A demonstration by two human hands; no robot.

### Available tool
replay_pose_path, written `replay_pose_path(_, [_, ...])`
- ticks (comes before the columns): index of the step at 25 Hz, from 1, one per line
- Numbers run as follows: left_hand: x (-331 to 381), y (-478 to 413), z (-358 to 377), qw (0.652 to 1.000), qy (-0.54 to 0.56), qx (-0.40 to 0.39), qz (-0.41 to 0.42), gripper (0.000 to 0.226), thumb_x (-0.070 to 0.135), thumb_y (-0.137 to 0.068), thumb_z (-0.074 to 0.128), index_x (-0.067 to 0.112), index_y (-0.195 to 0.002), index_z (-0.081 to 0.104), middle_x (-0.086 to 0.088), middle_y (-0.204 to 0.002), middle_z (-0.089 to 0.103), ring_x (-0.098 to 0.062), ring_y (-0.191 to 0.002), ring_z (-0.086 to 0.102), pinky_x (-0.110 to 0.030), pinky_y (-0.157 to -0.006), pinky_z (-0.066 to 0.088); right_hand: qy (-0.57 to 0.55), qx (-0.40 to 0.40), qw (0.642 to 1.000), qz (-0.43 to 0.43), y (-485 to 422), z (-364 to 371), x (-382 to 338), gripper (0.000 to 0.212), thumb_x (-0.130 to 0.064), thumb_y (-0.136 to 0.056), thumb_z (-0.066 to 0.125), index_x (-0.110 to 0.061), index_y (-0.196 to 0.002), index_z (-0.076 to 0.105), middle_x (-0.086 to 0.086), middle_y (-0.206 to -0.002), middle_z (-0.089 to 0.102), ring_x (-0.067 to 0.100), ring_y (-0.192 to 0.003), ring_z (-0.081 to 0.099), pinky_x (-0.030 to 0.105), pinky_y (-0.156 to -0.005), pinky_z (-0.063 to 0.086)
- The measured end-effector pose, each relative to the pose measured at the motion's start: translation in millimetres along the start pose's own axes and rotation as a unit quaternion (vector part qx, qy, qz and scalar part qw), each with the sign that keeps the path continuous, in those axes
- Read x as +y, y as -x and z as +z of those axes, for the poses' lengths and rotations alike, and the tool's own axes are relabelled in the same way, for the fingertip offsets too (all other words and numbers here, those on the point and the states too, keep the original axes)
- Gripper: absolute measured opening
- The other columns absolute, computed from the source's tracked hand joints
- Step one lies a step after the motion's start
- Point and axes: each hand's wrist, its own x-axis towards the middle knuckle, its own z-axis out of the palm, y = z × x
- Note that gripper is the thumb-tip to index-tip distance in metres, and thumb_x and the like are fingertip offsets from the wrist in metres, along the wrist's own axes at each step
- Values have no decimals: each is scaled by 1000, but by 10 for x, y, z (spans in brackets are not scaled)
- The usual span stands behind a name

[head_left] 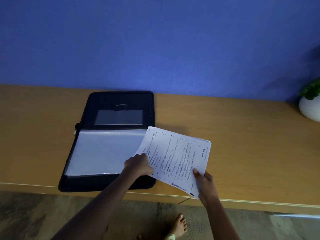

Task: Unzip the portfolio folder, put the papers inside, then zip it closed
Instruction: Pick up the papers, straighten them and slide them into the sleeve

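Observation:
A black zip portfolio folder [119, 101] lies fully open on the wooden table [242, 135], its clear plastic sleeves [103, 149] spread over the near half. A stack of printed white papers [178, 158] is held tilted above the folder's right edge. My left hand [138, 164] grips the stack's left edge, thumb on top. The near right corner of the stack is pinched by my right hand [205, 181]. The zip pull [77, 126] sticks out at the folder's left side by the spine.
A white pot with a green plant [310, 108] stands at the table's far right by the blue wall. The table's front edge [242, 200] runs just under my hands. My bare foot [179, 224] is on the floor below.

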Motion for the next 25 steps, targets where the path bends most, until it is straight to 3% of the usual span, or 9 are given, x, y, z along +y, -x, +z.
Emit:
replay_pose_path(2, [3, -65, -32, 997, 22, 74, -19, 36, 38, -81, 61, 15, -107, 49, 0, -99, 61, -19, -85, 60, -29, -69, 46, -16, 12, 1000, 17, 9, -40, 43, 18, -11, -98, 55, -1, -109, 65, 22, -109, 70, 44, -101, 65, 67, -93, 48])
replay_pose_path(4, [25, -194, -44, 989, 23, 141, -44, 45, 43, -86, 60, 12, -116, 49, -5, -111, 62, -24, -99, 62, -34, -76, 49, -31, 15, 999, 28, 9, -65, 82, 17, -9, -97, 55, -1, -108, 64, 24, -111, 68, 45, -103, 64, 68, -94, 47])
replay_pose_path(7, [24, -463, -71, 983, 38, 160, -78, 52, 45, -87, 60, 9, -123, 47, -9, -118, 59, -27, -110, 60, -37, -82, 50, -36, 6, 999, 27, -22, -79, 106, 18, -8, -96, 56, 1, -109, 65, 22, -110, 70, 44, -103, 65, 68, -93, 48])
replay_pose_path(10, [9, -696, -120, 984, 33, 156, -76, 31, 31, -87, 57, 10, -111, 55, -6, -106, 65, -26, -97, 64, -34, -74, 49, -17, 5, 1000, 22, -101, -95, 110, 13, -11, -96, 57, -3, -100, 68, 18, -101, 74, 42, -94, 68, 63, -86, 54])
replay_pose_path(12, [3, -800, -159, 983, 41, 164, -75, 18, 21, -85, 53, 11, -97, 61, -5, -94, 68, -26, -87, 65, -30, -66, 45, 1, 3, 1000, 10, -150, -120, 108, 14, -12, -96, 58, -4, -99, 69, 13, -92, 77, 37, -85, 72, 52, -73, 60])
replay_pose_path(15, [-3, -912, -207, 969, 109, 201, -88, 14, 20, -84, 50, 11, -83, 61, -7, -86, 69, -28, -79, 64, -30, -64, 46, 37, -18, 999, -13, -214, -172, 57, 15, -14, -96, 58, -7, -100, 70, 8, -90, 79, 30, -79, 75, 47, -67, 62])
replay_pose_path(17, [7, -952, -242, 955, 151, 240, -89, 16, 21, -85, 49, 13, -82, 63, -8, -84, 68, -30, -77, 63, -29, -62, 44, 67, -39, 996, -34, -265, -216, -18, 16, -17, -96, 58, -9, -101, 71, 9, -94, 78, 31, -83, 74, 51, -71, 61])
replay_pose_path(21, [36, -1039, -383, 933, 200, 288, -83, 21, 28, -91, 48, 18, -92, 67, -7, -87, 70, -29, -76, 60, -30, -64, 41, 98, -65, 992, -53, -429, -267, -220, 14, -13, -94, 60, -11, -98, 74, 5, -92, 79, 23, -79, 76, 32, -59, 60])
replay_pose_path(25, [36, -1127, -410, 931, 204, 295, -74, 23, 31, -94, 50, 19, -94, 68, -8, -87, 71, -28, -75, 58, -31, -63, 39, 126, -90, 987, -54, -575, -272, -375, 15, -15, -94, 62, -10, -97, 75, 8, -94, 79, 25, -82, 76, 31, -61, 59])
